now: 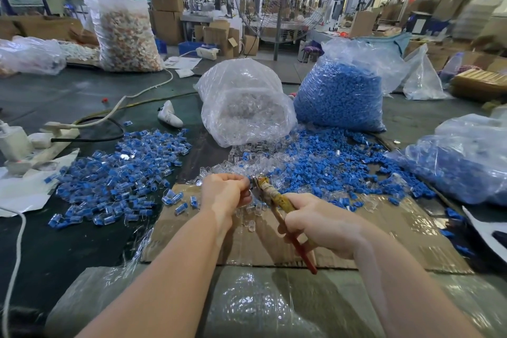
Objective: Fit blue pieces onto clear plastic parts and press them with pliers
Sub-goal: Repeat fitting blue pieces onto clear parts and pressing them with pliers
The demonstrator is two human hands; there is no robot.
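Observation:
My left hand (225, 191) is curled over a small part that its fingers hide, held right at the jaws of the pliers (270, 192). My right hand (315, 221) grips the pliers by their worn yellow and red handles. Loose blue pieces (329, 170) lie in a heap ahead to the right, mixed with clear plastic parts (247, 164) in the middle. A pile of fitted blue-and-clear pieces (120, 173) spreads to the left.
A bag of clear parts (244, 101) and a bag of blue pieces (343, 93) stand behind the heaps. Another blue-filled bag (463, 162) lies at right. Flattened cardboard (384, 233) sits under my hands. A power strip with cables (41, 140) is at left.

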